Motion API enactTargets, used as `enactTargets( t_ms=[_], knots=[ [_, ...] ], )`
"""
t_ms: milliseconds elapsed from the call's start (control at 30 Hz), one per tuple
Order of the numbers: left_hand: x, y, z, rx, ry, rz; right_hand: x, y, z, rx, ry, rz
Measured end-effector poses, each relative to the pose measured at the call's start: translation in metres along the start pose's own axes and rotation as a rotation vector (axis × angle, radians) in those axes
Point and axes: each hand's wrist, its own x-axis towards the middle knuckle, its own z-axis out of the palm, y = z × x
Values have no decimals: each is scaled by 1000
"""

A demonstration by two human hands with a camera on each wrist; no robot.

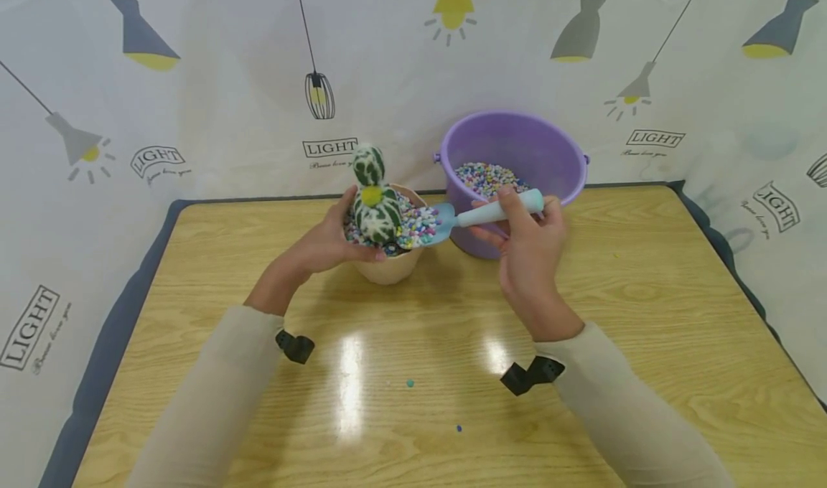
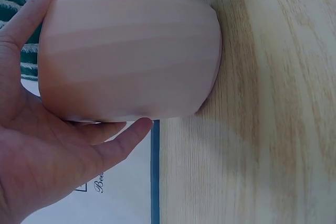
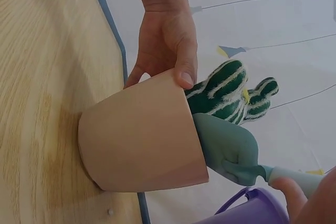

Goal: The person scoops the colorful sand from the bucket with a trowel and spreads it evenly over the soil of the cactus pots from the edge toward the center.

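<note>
A peach-coloured flower pot (image 1: 388, 271) stands on the table, holding a green and white cactus (image 1: 377, 219) with a yellow flower. My left hand (image 1: 323, 242) grips the pot's left side, thumb at the rim and fingers round the wall, as the left wrist view shows. My right hand (image 1: 533, 258) holds a light blue-green trowel (image 1: 492, 210) by its handle. The trowel's blade (image 3: 231, 148) rests over the pot's rim, beside the cactus. Multicoloured pebbles (image 1: 420, 222) lie on the blade and around the plant; where blade and pot filling meet is hard to tell.
Behind the right hand stands a purple bucket (image 1: 523, 143) with more coloured pebbles (image 1: 487, 178) inside. A teal pebble (image 1: 410, 383) and a blue pebble (image 1: 459, 428) lie loose on the wooden table (image 1: 388, 344). A lamp-printed cloth (image 1: 245, 79) hangs along the table's back and sides.
</note>
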Motion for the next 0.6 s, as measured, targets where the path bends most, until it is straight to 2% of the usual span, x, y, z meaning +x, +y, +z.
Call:
enactTargets(
  t_ms=[167,600],
  knots=[
    [0,0,0,-2,-3,11,0,-1,4,-14,-12,-13],
    [-1,0,0,-9,-5,18,2,-8,20,-193,-79,-90]
  ],
)
